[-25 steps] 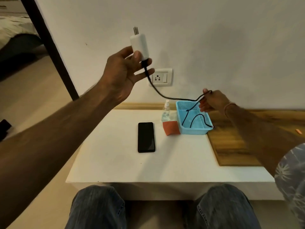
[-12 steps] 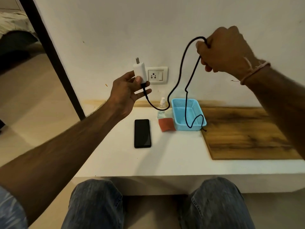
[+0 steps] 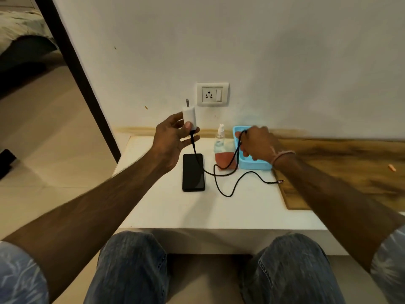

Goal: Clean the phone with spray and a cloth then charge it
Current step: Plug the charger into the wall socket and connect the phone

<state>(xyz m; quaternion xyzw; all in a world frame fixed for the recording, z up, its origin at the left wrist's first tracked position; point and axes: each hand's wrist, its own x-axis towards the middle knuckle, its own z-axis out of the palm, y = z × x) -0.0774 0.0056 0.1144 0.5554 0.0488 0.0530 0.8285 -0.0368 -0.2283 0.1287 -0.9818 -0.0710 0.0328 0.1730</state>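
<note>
L hand [image 3: 173, 139] pinches charger [image 3: 189, 116] w/ thumb, 12 o'clock from phone [image 3: 194, 172] (flat on table [image 3: 175, 211]). R hand [image 3: 259, 142] curled round cable [image 3: 230, 191] over basket [image 3: 249, 165], 2 o'clock from phone.

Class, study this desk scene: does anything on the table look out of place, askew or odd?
Mildly. The black cable sprawls in loose loops over the white table, crossing the phone at its far corner, its free plug lying by the wooden board. A small orange scrap lies alone on that board.
</note>
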